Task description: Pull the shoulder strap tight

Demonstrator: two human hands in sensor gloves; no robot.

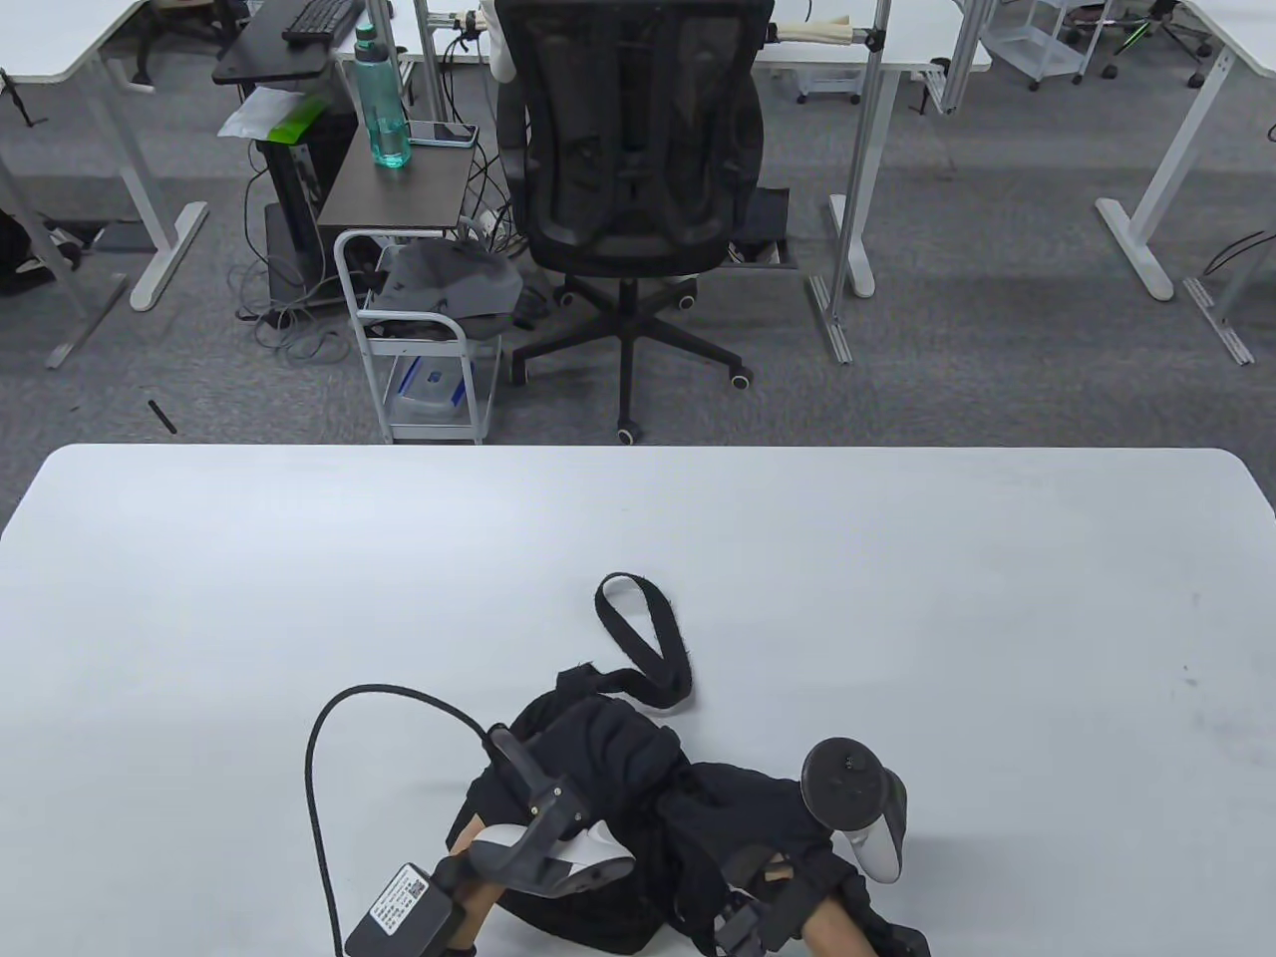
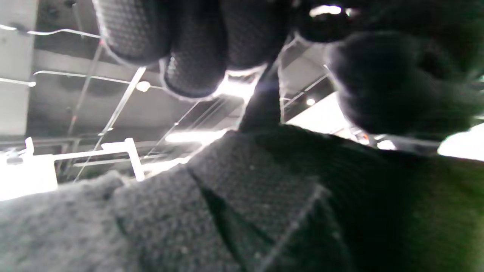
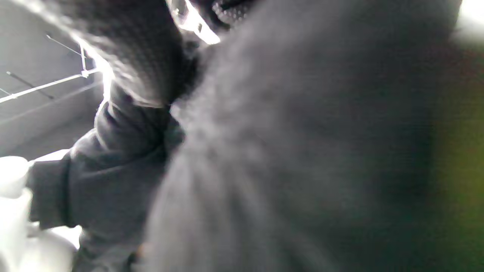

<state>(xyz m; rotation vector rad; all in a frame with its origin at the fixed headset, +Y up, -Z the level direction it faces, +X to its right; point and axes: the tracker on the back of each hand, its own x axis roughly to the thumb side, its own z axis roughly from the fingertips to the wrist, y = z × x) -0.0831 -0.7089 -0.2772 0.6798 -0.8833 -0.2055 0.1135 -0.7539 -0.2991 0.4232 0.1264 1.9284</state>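
— Both gloved hands sit right at the near edge, half buried in the soft black fabric backpack (image 1: 638, 797). Left hand (image 1: 543, 847) is under its tracker, right hand (image 1: 788, 887) likewise. What are they gripping?

— Hard to say. From the left wrist view, knobbly black fingertips (image 2: 189, 56) curl over woven dark fabric and a narrow dark band seems to run up between them, so it may be pinching webbing, but I cannot tell for sure. Right wrist view shows only blurred cloth pressed close; that hand's grasp I cannot tell either.

— And the strap?

— A black webbing shoulder strap loop (image 1: 643, 638) lies flat on the white table (image 1: 997, 598), leaving the bag's far side and running away from the person, slightly right of the left hand. Its long axis points toward the far edge. I'd judge the left hand a little nearer its root.

— Room to pull?

— Plenty of bare tabletop left, right and beyond. Toward the person there is little: the bag already lies at the near edge. A black braided cable (image 1: 329, 758) arcs off the left tracker and could snag a leftward pull
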